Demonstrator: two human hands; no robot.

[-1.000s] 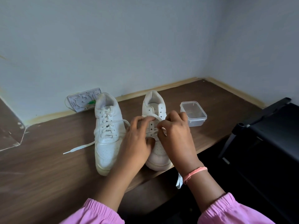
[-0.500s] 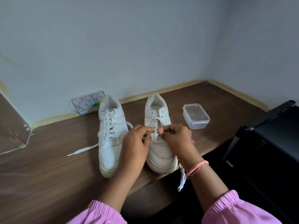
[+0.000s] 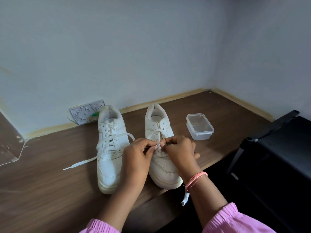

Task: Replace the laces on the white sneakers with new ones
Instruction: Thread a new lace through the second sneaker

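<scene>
Two white sneakers stand side by side on the brown table (image 3: 50, 190), toes toward me. The left sneaker (image 3: 110, 148) is laced, and one loose lace end (image 3: 80, 163) trails left across the table. The right sneaker (image 3: 159, 132) has empty upper eyelets. Over its middle, my left hand (image 3: 136, 158) and my right hand (image 3: 178, 150) both pinch its white lace (image 3: 158, 140), which rises to a loop across the tongue. Another lace end (image 3: 185, 198) hangs over the table's front edge under my right wrist.
A clear plastic container (image 3: 199, 126) sits right of the right sneaker. A white patterned card (image 3: 87, 111) leans on the wall behind the left sneaker. A black chair (image 3: 277, 148) stands at the right. A clear panel (image 3: 8, 148) is at the far left.
Both hands have drawn back toward the toe of the right sneaker, uncovering its tongue and upper eyelets. The lace loop now stretches across the tongue.
</scene>
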